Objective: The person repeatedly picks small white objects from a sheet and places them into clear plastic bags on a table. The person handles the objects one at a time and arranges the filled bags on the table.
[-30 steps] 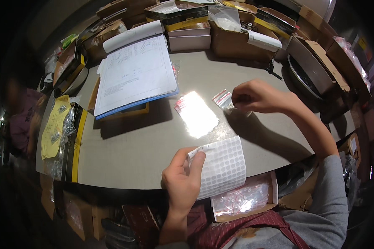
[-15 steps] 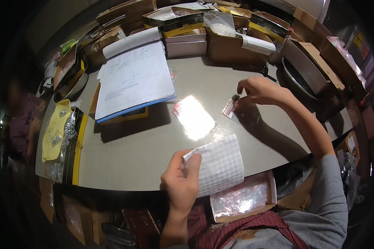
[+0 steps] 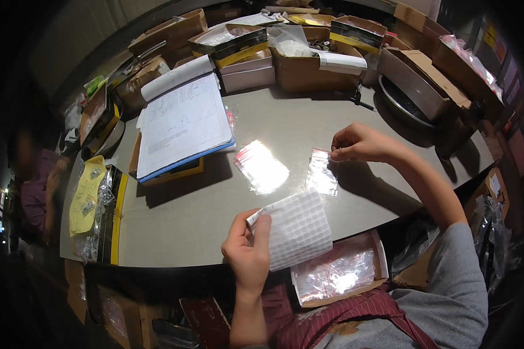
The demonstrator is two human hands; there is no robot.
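Note:
My left hand grips a white sheet of round stickers by its left edge, thumb on top. The sheet is curved and tilted above the table's front edge. My right hand is closed, with its fingertips at the upper right corner of a small clear zip-lock bag with a red-edged top. This bag lies among similar ones on the table, and glare hides part of it. To its left lies a fanned stack of clear zip-lock bags, bright with glare.
A clipboard of papers rests on a box at the left. Beyond it are cardboard boxes and a round pan. An open box of filled bags sits by my lap. At far left is another person.
My right hand has drawn slightly toward me and its fingers have closed at the bag's corner. The bags under it now show more fully. The sticker sheet has shifted slightly left.

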